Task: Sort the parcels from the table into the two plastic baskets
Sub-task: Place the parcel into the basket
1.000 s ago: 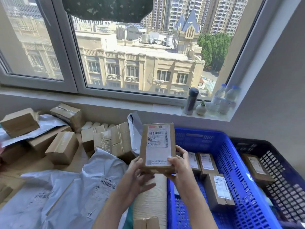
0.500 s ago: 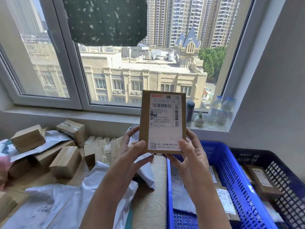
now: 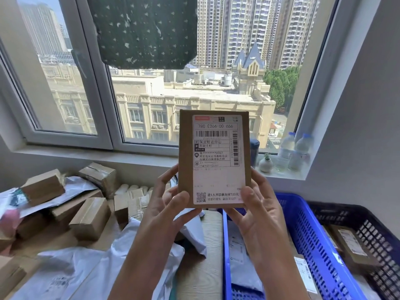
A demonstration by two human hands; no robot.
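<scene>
At my right, below the window, stand the two baskets side by side. The blue basket (image 3: 311,241) is nearer to me and holds a few parcels with white labels, partly hidden behind my right wrist. The black basket (image 3: 372,230) is just beside it on the far right, and one brown box (image 3: 348,245) with a label lies inside it.

On the bench (image 3: 205,265), to my left, many parcels wait: brown cardboard boxes (image 3: 91,217) piled near the wall and grey plastic mail bags (image 3: 71,276) lying flat in front of them. On the window sill (image 3: 281,176) at the right stand two water bottles (image 3: 294,152), a small white vase (image 3: 265,163) with a plant, and a dark flask (image 3: 254,152) half hidden behind the parcel I hold. A dark cloth (image 3: 147,31) with pale spots hangs in front of the window glass.

I hold one flat brown parcel (image 3: 214,159) upright in the air, above the edge between bench and blue basket, its white label facing me. My left hand (image 3: 166,211) has its grip on the lower left corner, thumb in front and fingers behind. My right hand (image 3: 255,213) pinches the lower right corner in the same way, thumb on the label.
</scene>
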